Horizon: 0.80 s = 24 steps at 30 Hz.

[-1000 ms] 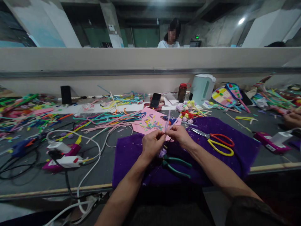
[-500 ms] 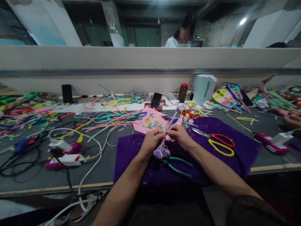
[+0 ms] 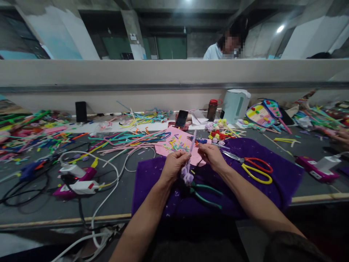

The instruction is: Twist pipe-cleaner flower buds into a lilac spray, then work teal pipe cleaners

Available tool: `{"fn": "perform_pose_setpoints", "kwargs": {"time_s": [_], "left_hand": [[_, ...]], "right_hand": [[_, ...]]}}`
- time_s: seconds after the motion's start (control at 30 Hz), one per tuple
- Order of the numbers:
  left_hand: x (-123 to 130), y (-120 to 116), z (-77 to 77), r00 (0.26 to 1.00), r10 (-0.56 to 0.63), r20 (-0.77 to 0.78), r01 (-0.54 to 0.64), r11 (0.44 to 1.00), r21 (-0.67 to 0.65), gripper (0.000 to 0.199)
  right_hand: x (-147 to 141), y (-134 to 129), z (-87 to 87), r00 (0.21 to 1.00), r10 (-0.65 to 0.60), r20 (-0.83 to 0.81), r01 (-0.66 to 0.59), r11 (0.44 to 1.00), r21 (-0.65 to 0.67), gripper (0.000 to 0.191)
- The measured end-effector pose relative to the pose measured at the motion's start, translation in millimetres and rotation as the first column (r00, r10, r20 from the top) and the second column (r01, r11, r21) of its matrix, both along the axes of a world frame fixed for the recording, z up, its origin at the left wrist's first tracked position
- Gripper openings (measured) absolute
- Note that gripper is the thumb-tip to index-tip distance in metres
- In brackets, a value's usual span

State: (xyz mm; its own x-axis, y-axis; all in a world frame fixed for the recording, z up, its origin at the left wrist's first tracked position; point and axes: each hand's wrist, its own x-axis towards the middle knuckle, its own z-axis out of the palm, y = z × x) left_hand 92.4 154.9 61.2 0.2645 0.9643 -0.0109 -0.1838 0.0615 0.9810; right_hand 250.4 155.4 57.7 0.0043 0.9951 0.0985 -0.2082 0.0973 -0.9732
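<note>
And here's the left hand (image 3: 176, 164), thumb and finger pinching a purple fuzzy stem (image 3: 193, 142) over the purple cloth (image 3: 283, 174). The stem's free end points up, leaning slightly right — and below the fingertips hangs the purple flower (image 3: 187, 176), head down, right by the green-handled pliers (image 3: 207, 186); whether it touches them, one can't tell. Just beside it, the right hand (image 3: 213, 156) sits apart from the stem, fingers curled and tips close together; whether anything is pinched there can't be made out. Past both hands lies the pink sheet (image 3: 161, 150), sprinkled with colourful snippets (image 3: 177, 143). Over to the right, the scissors (image 3: 243, 160) — one red handle, one yellow — rest on the cloth, blades toward the right hand. Further back, a bunch of small fuzzy flowers (image 3: 219, 134) lies in front of the kettle (image 3: 236, 106) and the red-capped bottle (image 3: 212, 111).
</note>
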Motion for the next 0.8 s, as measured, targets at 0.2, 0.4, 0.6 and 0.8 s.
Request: {"fn": "perform_pose_setpoints", "kwargs": {"time_s": [0.2, 0.4, 0.6, 0.8], "left_hand": [[4, -7, -1.0, 0.912, 0.261, -0.318, -0.127, 0.913, 0.388, 0.02], [5, -14, -1.9, 0.708, 0.465, -0.532, -0.023, 0.768, 0.64, 0.018], [5, -12, -1.4, 0.72, 0.465, -0.516, -0.057, 0.78, 0.623, 0.02], [2, -7, -2.0, 0.81, 0.404, -0.426, -0.128, 0.83, 0.543, 0.021]], "right_hand": [[-5, -6, 5.2, 0.98, -0.174, 0.097, 0.147, 0.96, 0.239, 0.024], [-10, -7, -1.2, 0.93, -0.205, 0.303, 0.122, 0.954, 0.273, 0.023], [-10, -12, 3.2, 0.98, -0.023, 0.197, -0.008, 0.988, 0.155, 0.024], [-14, -10, 1.0, 0.998, 0.017, -0.057, -0.015, 0.999, 0.05, 0.016]]}}
